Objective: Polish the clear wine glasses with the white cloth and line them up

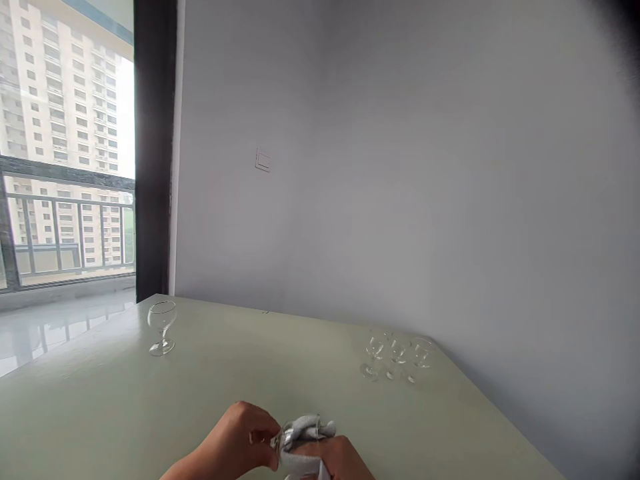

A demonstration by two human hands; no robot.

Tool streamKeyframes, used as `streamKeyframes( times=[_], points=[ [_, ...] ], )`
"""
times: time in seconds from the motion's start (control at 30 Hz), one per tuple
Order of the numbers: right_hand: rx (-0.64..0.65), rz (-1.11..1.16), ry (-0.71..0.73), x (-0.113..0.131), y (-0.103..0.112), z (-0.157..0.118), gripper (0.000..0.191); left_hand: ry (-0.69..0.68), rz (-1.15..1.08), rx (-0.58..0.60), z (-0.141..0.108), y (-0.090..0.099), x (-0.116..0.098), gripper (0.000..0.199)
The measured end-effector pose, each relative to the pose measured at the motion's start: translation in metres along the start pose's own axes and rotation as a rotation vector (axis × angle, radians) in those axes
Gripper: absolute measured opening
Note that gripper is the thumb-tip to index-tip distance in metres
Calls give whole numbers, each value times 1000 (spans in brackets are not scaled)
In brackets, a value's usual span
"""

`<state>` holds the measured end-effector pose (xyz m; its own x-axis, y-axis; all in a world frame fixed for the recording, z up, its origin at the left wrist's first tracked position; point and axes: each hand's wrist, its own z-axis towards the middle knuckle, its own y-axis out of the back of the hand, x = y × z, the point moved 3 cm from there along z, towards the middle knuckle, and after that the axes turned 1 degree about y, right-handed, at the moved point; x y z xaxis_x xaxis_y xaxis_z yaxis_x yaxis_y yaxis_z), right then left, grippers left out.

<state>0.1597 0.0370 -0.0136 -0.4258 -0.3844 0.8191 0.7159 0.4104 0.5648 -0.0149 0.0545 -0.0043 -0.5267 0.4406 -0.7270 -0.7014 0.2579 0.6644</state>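
Near the bottom middle of the head view, my left hand (240, 437) is closed with thumb and fingers on the stem end of a clear stemmed glass (286, 438). The glass is tilted on its side, its bowl toward the right. A light grey cloth (303, 424) is bunched at the bowl. My right hand (343, 459) grips this cloth and presses it against the glass; whether its fingers reach inside the bowl I cannot tell. The lower part of the cloth and right hand is cut off by the frame's bottom edge.
One stemmed glass (161, 319) stands upright at the left of the pale green table (225, 360). A close group of stemmed glasses (398, 351) stands near the back right edge. Behind the table is a grey wall (400, 167); a window (70, 167) is at left.
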Motion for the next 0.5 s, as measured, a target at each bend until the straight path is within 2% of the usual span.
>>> streamKeyframes(
  times=[0.07,0.13,0.23,0.37,0.43,0.5],
  points=[
    [19,-154,130,4,1,0,16,150,-245,134,-2,-4,8,13],
    [-31,-261,228,9,4,-2,17,251,-407,255,-5,-8,13,19],
    [-130,-334,325,18,17,-9,24,283,-532,323,-9,-9,14,27],
    [-210,-341,322,14,42,-16,43,263,-675,305,-8,-8,9,40],
    [-402,-227,217,1,53,-18,37,252,-744,244,-3,-8,10,44],
    [-623,-52,36,-17,57,-20,30,238,-807,109,4,-11,16,46]
  ],
)
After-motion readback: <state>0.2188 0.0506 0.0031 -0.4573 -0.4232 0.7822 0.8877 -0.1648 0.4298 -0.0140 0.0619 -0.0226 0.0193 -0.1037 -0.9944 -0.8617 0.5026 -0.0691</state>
